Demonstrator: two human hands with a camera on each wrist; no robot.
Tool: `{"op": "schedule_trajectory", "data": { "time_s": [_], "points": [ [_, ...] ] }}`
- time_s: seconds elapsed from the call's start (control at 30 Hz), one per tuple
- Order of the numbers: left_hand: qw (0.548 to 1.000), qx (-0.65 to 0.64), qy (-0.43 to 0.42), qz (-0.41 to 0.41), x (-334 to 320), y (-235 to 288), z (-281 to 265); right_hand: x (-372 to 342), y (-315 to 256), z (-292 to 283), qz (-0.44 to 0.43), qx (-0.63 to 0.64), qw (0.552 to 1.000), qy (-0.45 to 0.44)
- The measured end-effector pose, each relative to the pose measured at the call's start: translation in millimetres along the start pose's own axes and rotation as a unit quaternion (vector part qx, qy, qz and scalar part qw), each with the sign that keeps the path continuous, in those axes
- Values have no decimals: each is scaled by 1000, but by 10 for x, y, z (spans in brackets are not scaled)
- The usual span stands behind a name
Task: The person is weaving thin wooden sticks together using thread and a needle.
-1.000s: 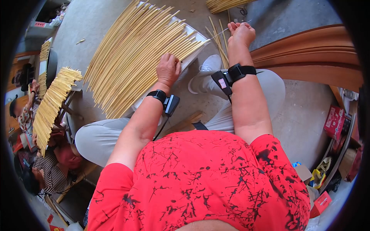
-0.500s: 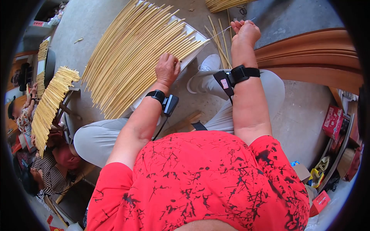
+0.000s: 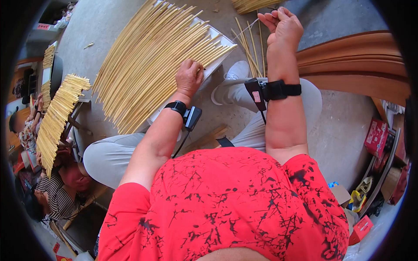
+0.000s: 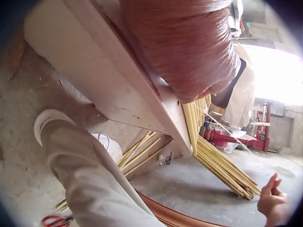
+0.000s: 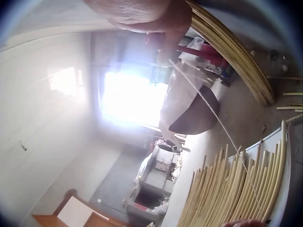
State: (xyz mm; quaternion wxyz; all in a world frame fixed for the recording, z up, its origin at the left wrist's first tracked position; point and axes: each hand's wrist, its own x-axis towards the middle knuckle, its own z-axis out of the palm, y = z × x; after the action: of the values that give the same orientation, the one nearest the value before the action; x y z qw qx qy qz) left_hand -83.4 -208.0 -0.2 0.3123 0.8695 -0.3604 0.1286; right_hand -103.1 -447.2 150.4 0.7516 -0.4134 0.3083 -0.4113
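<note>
A broad row of thin straw-coloured stalks (image 3: 148, 65) lies side by side on a white board (image 3: 224, 41), one end stepped. My left hand (image 3: 189, 80) is on the near edge of the row, fingers curled at the outermost stalk (image 5: 279, 175); its fingertips are mostly hidden. Out to the right, my right hand (image 3: 285, 30) is raised off the board and pinches a thin white cord (image 3: 248, 28). From those fingers the cord runs slanting down to the stalks, crossing them near the edge in the right wrist view (image 5: 222, 125).
Loose stalks (image 3: 249, 50) lie on the floor beyond a shoe (image 3: 238, 71); a bundle (image 3: 252, 5) is farther off. Brown wooden moulding (image 3: 348, 56) stands at the right. Red-handled scissors (image 4: 56, 221) are on the floor. Other people sit left by a second row of stalks (image 3: 61, 117).
My right hand has moved away from the board, up and to the right, keeping the cord between its fingers. My left hand stays at the edge of the row.
</note>
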Motion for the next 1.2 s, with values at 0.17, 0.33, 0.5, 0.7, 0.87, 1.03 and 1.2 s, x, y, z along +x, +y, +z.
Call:
{"op": "schedule_trajectory", "data": {
  "time_s": [0.17,0.33,0.5,0.7,0.87,1.03,1.2],
  "points": [
    [996,-72,-36,-31,38,-95,-50,-657,-511,250,121,-56,934,-331],
    [975,-107,-139,-136,123,-40,-239,-953,-626,107,176,-102,779,-593],
    [989,-15,-117,-88,82,-233,79,-1248,-391,114,192,-122,641,-733],
    [980,-24,-159,-119,183,0,-240,-746,373,43,115,-381,727,-560],
    [987,-67,-120,-83,127,-130,-199,-581,1356,-317,-266,-587,612,-458],
    [989,-93,-89,-76,112,-186,-257,-804,1477,-339,-300,-599,588,-453],
    [991,-107,-71,-39,140,-291,-212,-819,1542,-379,-301,-590,593,-458]
  ]
}}
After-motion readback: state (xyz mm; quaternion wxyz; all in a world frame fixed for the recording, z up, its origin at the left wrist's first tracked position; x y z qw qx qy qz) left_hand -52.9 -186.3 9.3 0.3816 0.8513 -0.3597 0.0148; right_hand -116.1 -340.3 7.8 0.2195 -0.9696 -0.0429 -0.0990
